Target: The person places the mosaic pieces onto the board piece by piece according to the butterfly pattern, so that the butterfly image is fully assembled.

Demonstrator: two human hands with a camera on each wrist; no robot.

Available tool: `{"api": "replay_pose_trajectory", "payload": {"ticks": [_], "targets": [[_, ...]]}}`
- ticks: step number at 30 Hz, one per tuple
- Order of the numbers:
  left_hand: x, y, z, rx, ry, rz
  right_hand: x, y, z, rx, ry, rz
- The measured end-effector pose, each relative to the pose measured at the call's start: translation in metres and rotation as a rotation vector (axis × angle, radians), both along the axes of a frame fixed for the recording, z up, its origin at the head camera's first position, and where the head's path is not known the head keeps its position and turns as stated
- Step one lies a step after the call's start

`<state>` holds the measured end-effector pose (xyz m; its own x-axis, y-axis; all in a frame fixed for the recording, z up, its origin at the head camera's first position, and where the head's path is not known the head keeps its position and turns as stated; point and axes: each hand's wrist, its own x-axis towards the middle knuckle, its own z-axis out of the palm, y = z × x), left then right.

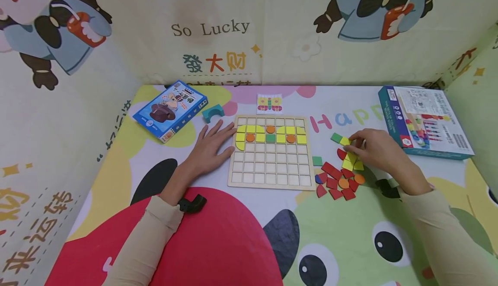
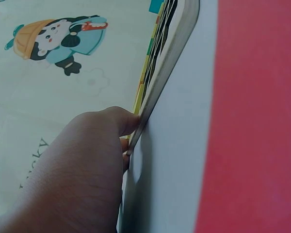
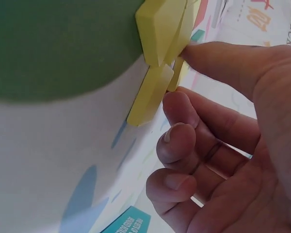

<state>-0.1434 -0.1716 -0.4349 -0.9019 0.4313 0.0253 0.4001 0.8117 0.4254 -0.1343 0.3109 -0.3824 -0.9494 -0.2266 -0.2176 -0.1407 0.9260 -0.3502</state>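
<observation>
A wooden grid board (image 1: 271, 182) lies mid-table, its upper rows partly filled with yellow pieces, orange circles and a green square (image 1: 270, 138). My left hand (image 1: 208, 150) rests with spread fingers against the board's left edge; the left wrist view shows its thumb (image 2: 123, 120) at that edge. To the board's right, my right hand (image 1: 375, 147) pinches a small yellow piece (image 3: 178, 74) between thumb and index finger, beside other yellow pieces (image 3: 160, 29). The other right fingers are curled. A green piece (image 1: 336, 138) lies just left of these fingertips.
Red pieces (image 1: 332, 183) and orange circles (image 1: 343, 183) are scattered right of the board. A patterned card (image 1: 269, 103) lies behind it. The blue box (image 1: 170, 111) and teal arch (image 1: 212, 112) stand back left; a larger box (image 1: 426, 122) lies back right.
</observation>
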Motion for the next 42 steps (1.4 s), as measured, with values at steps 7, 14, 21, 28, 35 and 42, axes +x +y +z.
{"api": "replay_pose_trajectory", "payload": {"ticks": [7, 14, 21, 28, 35, 42], "targets": [[0.0, 0.0, -0.001, 0.001, 0.002, -0.002, 0.0, -0.002, 0.004, 0.011, 0.006, -0.015], [-0.001, -0.001, -0.001, 0.0, -0.001, 0.001, -0.003, -0.031, 0.009, -0.016, 0.041, 0.033], [-0.001, -0.002, -0.002, -0.006, 0.002, 0.0, -0.007, -0.093, 0.012, -0.011, 0.093, 0.154], [-0.001, -0.001, -0.001, -0.003, -0.004, 0.0, -0.009, -0.16, 0.008, -0.032, 0.187, 0.316], [-0.001, 0.0, 0.0, 0.0, -0.01, 0.0, -0.012, -0.207, 0.003, 0.013, 0.219, 0.399], [0.0, 0.0, 0.001, 0.004, -0.014, 0.001, -0.014, -0.229, 0.001, 0.025, 0.206, 0.407]]}}
